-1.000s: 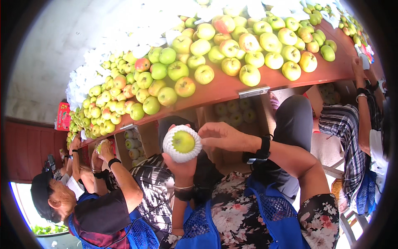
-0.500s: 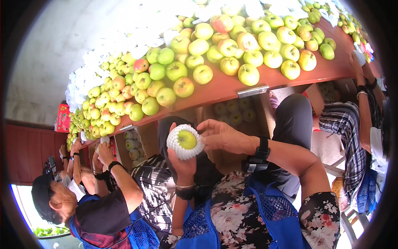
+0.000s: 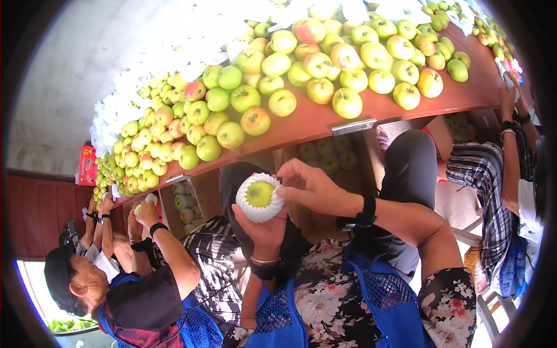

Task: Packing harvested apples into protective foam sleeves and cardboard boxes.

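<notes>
A yellow-green apple point(image 3: 259, 194) shows through the opening of a white foam fruit net point(image 3: 264, 216) that wraps its sides. From below, my left hand point(image 3: 264, 233) cups the wrapped apple, its fingers curled round the underside. My right hand point(image 3: 313, 185) is closed at the right edge of the net, thumb and fingertips pinching its rim. Both hands are above my lap, just short of the table's near edge. The net hides most of the apple's lower part.
Many loose apples point(image 3: 244, 98) cover the reddish-brown table point(image 3: 307, 122), with white foam nets point(image 3: 110, 124) behind them. Cardboard boxes point(image 3: 368, 168) with wrapped apples stand under the table. One co-worker point(image 3: 136, 278) sits close on my left; another's arm point(image 3: 510, 156) reaches in at the right.
The wrapped apple has turned a little and shifted slightly right. My left palm has come round beneath it. My right fingertips have closed in on the net's edge.
</notes>
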Motion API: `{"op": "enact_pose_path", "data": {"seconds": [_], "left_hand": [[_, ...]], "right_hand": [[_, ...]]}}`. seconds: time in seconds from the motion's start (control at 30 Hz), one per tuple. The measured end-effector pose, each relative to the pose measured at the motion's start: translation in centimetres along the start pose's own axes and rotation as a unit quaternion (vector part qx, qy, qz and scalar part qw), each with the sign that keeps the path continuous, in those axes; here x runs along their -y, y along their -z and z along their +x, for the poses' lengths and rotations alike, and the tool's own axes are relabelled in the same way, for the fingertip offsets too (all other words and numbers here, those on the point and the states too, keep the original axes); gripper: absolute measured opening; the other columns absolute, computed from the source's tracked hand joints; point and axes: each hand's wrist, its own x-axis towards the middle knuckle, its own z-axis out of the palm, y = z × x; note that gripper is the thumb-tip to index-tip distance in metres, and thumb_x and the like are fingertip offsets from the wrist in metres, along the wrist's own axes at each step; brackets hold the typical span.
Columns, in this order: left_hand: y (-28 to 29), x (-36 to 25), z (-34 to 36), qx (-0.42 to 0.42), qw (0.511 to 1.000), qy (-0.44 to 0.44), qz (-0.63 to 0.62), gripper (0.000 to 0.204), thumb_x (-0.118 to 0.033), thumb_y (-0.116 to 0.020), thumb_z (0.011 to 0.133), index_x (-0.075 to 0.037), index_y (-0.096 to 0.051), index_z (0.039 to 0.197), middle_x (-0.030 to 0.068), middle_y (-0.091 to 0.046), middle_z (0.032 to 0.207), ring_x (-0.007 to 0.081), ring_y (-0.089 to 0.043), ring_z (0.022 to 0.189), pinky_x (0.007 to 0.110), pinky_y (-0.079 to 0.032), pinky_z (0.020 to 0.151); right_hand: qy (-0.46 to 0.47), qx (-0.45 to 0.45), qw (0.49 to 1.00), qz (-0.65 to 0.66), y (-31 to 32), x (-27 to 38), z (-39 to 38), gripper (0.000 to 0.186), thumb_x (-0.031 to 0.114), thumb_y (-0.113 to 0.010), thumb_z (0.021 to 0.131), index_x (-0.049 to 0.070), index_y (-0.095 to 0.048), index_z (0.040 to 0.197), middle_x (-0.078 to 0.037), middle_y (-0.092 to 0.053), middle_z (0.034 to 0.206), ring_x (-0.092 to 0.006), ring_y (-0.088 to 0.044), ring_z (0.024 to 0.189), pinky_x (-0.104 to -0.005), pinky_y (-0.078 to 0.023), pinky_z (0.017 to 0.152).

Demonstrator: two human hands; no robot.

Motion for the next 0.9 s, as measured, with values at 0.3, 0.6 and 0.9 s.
{"op": "enact_pose_path", "data": {"seconds": [0.3, 0.6, 0.9], "left_hand": [[-0.7, 0.6, -0.7, -0.014, 0.994, 0.106, 0.004, 0.070, -0.064, -0.036, 0.086, -0.011, -0.040, 0.131, 0.0098, -0.047, 0.130, 0.0271, -0.047, 0.118, 0.042, -0.043, 0.095], [-1.6, 1.7, -0.6, 0.012, 0.984, 0.174, 0.038, 0.064, -0.060, -0.038, 0.088, -0.012, -0.039, 0.129, 0.0067, -0.046, 0.129, 0.0239, -0.046, 0.120, 0.040, -0.041, 0.097], [-3.6, -0.7, -0.2, -0.020, 0.819, -0.179, 0.545, 0.080, -0.031, -0.072, 0.075, -0.004, -0.028, 0.136, 0.0147, -0.041, 0.132, 0.0264, -0.046, 0.116, 0.037, -0.041, 0.096]], "right_hand": [[0.105, 0.013, 0.993, -0.055, -0.1, 0.8, -0.3, 0.085, 0.034, -0.077, 0.067, -0.001, -0.036, 0.132, -0.018, -0.046, 0.125, -0.0267, -0.048, 0.115, -0.0370, -0.037, 0.098], [0.111, -0.003, 0.983, -0.146, 0.5, 0.4, -0.4, 0.048, 0.029, -0.064, 0.078, 0.002, -0.050, 0.115, -0.017, -0.053, 0.112, -0.0340, -0.050, 0.107, -0.0387, -0.039, 0.093], [-0.182, -0.059, 0.954, 0.232, 0.3, -0.2, 0.1, 0.061, 0.050, -0.042, 0.092, 0.003, -0.037, 0.130, -0.015, -0.047, 0.126, -0.0239, -0.047, 0.115, -0.0343, -0.038, 0.095]]}}
